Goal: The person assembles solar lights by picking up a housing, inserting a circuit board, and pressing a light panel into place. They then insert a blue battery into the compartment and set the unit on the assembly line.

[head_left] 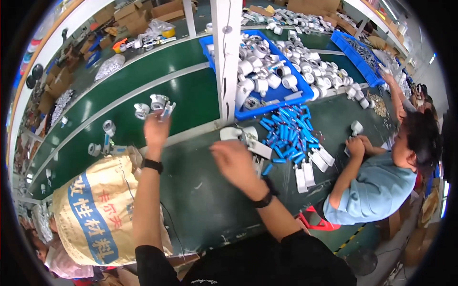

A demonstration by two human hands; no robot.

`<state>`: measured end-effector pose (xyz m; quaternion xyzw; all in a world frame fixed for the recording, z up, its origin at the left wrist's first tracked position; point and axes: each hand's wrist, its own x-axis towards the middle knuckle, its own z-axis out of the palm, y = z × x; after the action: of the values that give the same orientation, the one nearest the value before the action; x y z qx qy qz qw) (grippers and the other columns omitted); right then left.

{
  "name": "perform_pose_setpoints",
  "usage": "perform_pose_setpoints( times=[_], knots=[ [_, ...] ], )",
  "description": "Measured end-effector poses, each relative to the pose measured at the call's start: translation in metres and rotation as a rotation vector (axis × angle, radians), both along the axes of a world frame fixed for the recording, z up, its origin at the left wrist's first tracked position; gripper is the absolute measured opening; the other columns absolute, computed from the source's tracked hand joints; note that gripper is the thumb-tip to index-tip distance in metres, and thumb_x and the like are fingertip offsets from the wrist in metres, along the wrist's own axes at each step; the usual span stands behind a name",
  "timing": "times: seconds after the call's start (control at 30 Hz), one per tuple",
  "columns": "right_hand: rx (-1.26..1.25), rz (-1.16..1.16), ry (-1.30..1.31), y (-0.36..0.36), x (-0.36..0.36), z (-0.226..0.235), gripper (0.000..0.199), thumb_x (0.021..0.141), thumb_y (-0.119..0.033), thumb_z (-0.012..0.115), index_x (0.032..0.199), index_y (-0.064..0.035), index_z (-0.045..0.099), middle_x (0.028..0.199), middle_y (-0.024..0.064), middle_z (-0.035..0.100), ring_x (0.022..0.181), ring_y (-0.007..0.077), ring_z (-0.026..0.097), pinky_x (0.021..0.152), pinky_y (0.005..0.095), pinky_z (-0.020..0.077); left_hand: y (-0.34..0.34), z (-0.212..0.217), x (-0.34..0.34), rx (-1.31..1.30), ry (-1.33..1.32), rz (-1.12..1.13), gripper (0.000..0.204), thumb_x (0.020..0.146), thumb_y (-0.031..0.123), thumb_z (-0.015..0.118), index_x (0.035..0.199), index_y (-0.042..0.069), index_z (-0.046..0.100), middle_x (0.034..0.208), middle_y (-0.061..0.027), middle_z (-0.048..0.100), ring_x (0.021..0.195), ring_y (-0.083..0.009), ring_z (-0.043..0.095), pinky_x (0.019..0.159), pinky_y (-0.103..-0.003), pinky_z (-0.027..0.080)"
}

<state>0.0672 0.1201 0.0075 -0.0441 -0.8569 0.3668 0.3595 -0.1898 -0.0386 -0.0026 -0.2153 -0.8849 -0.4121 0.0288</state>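
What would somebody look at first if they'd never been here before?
Probably the heap of bright blue cylinders on the dark green table, right of the person's right hand. Next, perhaps, the big blue tray full of white parts behind that heap, or the large yellowish sack at the lower left.

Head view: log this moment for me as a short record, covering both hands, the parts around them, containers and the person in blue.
Left hand: at two white round parts over the green belt; grip unclear
Right hand: over the table, near a white rounded part; contact unclear
Blue cylinders: loose pile, right of the right hand
Large blue bin: beyond the pile, filled with white parts
Tan sack: left of the left forearm
Person in blue: at right, hands close together
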Motion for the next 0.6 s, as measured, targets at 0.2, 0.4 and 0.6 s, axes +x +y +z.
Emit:
perform_pose_setpoints(
  times=[0.2,0.4,0.6],
  knots=[
    [0.255,-0.356,-0.285,0.074,0.077,-0.034,0.041,0.076,-0.009,0.078,0.114,-0.0056,0.065,0.110,0.0128,0.066,0.105,0.0359,0.057,0.094,0.0483,0.0438,0.085,-0.024,0.134,0.107,0.093,-0.671,0.062,0.074,0.026,0.089,0.127,0.006,0.063,0.139,-0.0194,0.053,0.128,-0.0327,0.055,0.101,-0.041,0.050],
    [0.403,-0.350,-0.396,0.041,0.087,-0.027,0.049,0.072,-0.019,0.082,0.117,-0.0096,0.066,0.104,0.0091,0.068,0.104,0.0318,0.059,0.087,0.0477,0.0407,0.069,-0.020,0.145,-0.067,0.126,-0.584,0.055,0.072,0.018,0.086,0.122,0.007,0.067,0.129,-0.0197,0.056,0.119,-0.0396,0.058,0.103,-0.043,0.049],
    [0.296,-0.106,-0.363,-0.045,0.063,-0.036,0.041,0.079,-0.031,0.081,0.105,-0.0029,0.068,0.091,0.0133,0.065,0.088,0.0351,0.064,0.076,0.0478,0.0508,-0.009,0.045,0.113,-0.652,0.072,-0.681,0.070,0.065,0.008,0.077,0.134,0.011,0.064,0.134,-0.0223,0.054,0.126,-0.0430,0.051,0.106,-0.047,0.046]
  ],
)
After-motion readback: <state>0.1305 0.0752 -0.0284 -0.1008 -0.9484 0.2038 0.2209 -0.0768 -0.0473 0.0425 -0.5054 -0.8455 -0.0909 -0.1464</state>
